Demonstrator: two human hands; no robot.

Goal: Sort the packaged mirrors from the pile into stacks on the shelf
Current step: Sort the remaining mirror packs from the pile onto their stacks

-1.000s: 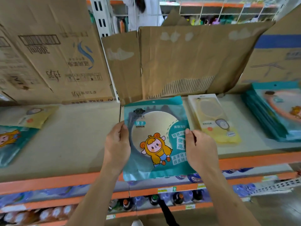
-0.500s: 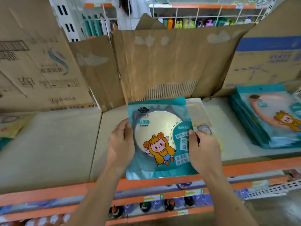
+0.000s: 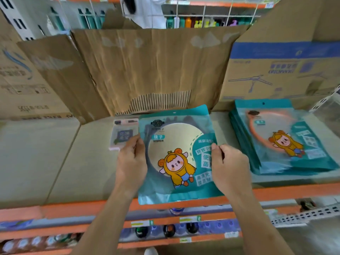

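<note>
Fingers [image 3: 136, 144] of the left hand [image 3: 131, 162] are curled round the left edge of the teal mirror pack [image 3: 176, 133], thumb on the front; the right hand [image 3: 229, 168] pinches the right edge the same way, so both are gripping it; the pack sits over the front of the shelf [image 3: 36, 153], its bottom edge out past the orange lip; can't tell if it touches the shelf anywhere; just behind its left corner lies a small pink pack [image 3: 122, 137]; off to the right, apart from it, there's a stack of teal packs [image 3: 287, 144] with the same cartoon.

Looks like the step is getting it onto that stack; the top one there seems to show an orange-rimmed mirror though, so the person should probably check it's the same item first; the film looks slippery, so the two-edge grip suits it; best to carry it over flat, line up the corners and lower it gently rather than toss it, since there's likely glass inside; the stack looks a bit fanned out, so squaring it would help.
</note>
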